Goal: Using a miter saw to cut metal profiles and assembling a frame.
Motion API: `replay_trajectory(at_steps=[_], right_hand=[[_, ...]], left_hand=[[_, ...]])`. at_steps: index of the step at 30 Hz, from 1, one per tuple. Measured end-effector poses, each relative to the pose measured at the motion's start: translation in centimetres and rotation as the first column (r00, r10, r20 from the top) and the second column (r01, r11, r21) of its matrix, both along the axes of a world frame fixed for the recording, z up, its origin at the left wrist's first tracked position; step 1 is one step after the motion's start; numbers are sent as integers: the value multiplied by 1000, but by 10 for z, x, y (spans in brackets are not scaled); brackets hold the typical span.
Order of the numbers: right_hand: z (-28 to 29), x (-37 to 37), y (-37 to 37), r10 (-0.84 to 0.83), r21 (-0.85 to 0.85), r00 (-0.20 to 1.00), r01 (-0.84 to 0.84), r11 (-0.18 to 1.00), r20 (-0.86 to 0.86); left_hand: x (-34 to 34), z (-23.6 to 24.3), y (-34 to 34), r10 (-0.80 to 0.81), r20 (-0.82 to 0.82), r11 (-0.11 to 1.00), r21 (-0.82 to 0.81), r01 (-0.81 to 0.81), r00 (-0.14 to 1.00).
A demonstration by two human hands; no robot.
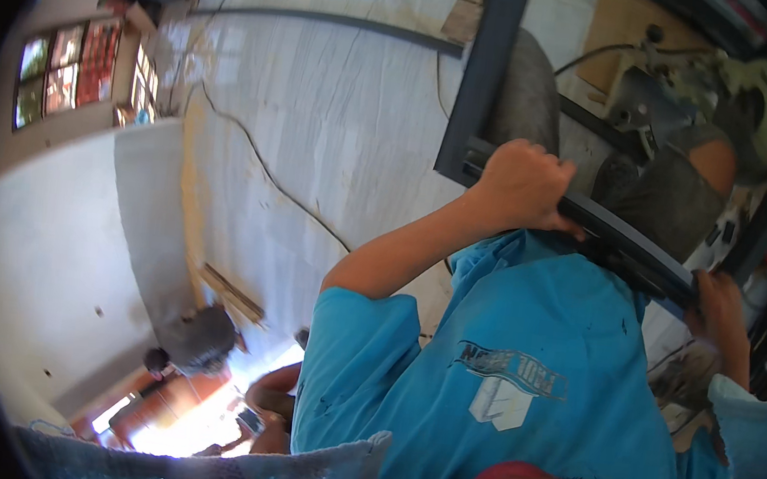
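A dark grey metal frame (483,72), rectangular like a window frame, is held up over my bent legs. My left hand (524,187) wraps round its near bar, close to the left corner, with the fingers closed. At the right end of that same bar my right hand (720,312) grips it, its fingers partly hidden by the bar. Through the frame's opening show my knees in grey trousers (678,191) and, beyond them, a grey metal machine part (645,103) on the floor.
A black cord (261,157) snakes over the streaked tile floor (295,99). A long dark bar (332,20) lies farther off, with a wooden block (463,16) at its end. Wooden strips (233,294) lie by the left wall. Another person (272,406) is at lower left.
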State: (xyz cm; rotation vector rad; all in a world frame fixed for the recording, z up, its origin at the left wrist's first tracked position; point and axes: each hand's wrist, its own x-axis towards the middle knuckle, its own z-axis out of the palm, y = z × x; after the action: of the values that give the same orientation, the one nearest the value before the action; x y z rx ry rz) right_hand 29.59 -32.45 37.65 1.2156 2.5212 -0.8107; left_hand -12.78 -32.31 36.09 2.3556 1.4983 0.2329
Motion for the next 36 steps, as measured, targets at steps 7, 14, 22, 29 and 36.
replay_trajectory(at_steps=[7, 14, 22, 29, 36], right_hand=[[12, -3, -5, 47, -1, 998, -47, 999, -52], [12, -12, 8, 45, -6, 998, -44, 999, 47], [14, -15, 7, 91, 2, 993, -92, 996, 79], [-8, -5, -9, 50, 199, 998, -43, 979, -29], [-11, 4, -10, 21, 218, 999, -10, 976, -50]], left_hand=[[-8, 3, -13, -19, 63, 998, -51, 23, 998], [-9, 1, 5, -59, 150, 960, -261, 97, 987], [-12, -1, 9, -60, 157, 939, -327, 109, 986], [-14, -4, 10, -90, 182, 939, -313, 145, 979], [-13, -14, 12, -114, 225, 939, -293, 179, 968]])
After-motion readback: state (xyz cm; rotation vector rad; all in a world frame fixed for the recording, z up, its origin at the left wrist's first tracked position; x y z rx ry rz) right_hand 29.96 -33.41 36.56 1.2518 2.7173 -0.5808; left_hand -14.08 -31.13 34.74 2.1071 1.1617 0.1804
